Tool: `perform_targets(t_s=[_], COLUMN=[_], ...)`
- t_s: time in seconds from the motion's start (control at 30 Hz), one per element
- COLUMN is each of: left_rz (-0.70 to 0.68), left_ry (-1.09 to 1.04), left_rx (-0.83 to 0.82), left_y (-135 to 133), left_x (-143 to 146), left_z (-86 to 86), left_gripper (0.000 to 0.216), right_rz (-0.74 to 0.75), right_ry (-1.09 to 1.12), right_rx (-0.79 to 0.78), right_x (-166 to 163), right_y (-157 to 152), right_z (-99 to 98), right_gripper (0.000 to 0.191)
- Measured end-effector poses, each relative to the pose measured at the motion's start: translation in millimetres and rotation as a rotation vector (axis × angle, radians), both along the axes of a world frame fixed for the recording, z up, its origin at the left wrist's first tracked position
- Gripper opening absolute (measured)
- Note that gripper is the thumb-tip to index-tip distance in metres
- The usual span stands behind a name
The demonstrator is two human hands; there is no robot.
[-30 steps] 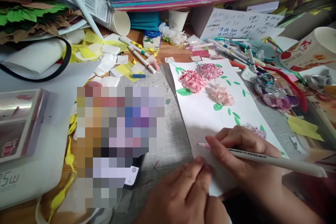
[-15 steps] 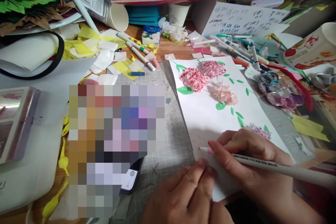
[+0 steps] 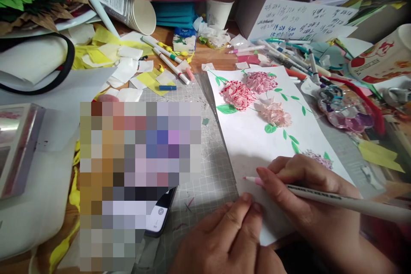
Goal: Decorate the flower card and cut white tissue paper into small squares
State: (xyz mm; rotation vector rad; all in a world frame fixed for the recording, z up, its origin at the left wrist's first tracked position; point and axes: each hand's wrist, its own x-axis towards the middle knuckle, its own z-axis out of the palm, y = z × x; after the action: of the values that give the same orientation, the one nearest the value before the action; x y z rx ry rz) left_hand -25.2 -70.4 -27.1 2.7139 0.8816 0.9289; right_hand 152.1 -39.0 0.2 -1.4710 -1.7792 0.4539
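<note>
Nearest me, my left hand [image 3: 224, 239] lies flat and loose, grasping nothing, its fingertips [image 3: 246, 199] pressing the near left corner of the white sheet [image 3: 257, 150]. Just beyond it my right hand [image 3: 302, 197] is closed in a writing grip around a pink-tipped marker pen [image 3: 337, 200], with the nib touching or just above the paper near the sheet's left edge; I cannot tell which.

To draw cleanly here, I judge that the left fingertips should pin the sheet to the grey cutting mat [image 3: 208, 171] so it cannot slide. The right wrist should rest on the paper, and light, short strokes should come from the fingers.

The marker's long axis runs almost level across the view. Its tip points left and slightly away from me, and its tail goes off past the right edge.

Farther up the sheet sit the crumpled paper flowers [image 3: 239, 94] with green leaves. A paint palette [image 3: 343, 111] lies to their right, and loose markers [image 3: 171, 63] and stacked paper cups [image 3: 141, 15] lie beyond.
</note>
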Motion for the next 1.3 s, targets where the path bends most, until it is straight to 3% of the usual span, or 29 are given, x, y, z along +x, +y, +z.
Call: perform_targets(t_s=[0.4,0.67,0.9,1.3], left_rz=[0.003,-0.001,-0.018,-0.003], left_ry=[0.022,0.01,0.011,-0.022], left_rx=[-0.086,-0.041,0.023,-0.048], left_y=[-5.9,-2.3,-0.2,-2.9], left_x=[-3.3,-2.0,1.1,-0.9], left_z=[-3.1,0.0,2.4,-2.2], left_gripper=[0.013,0.014,0.018,0.016], right_rz=[0.047,0.013,0.107,-0.005], right_ry=[-0.032,-0.019,-0.002,0.055], right_rx=[0.008,-0.019,-0.028,0.004], right_x=[0.0,1.2,0.4,-0.6], right_y=[-0.2,-1.6,0.5,1.1], right_z=[0.1,2.4,4.4,2.1], right_gripper=[0.024,0.025,0.024,0.023])
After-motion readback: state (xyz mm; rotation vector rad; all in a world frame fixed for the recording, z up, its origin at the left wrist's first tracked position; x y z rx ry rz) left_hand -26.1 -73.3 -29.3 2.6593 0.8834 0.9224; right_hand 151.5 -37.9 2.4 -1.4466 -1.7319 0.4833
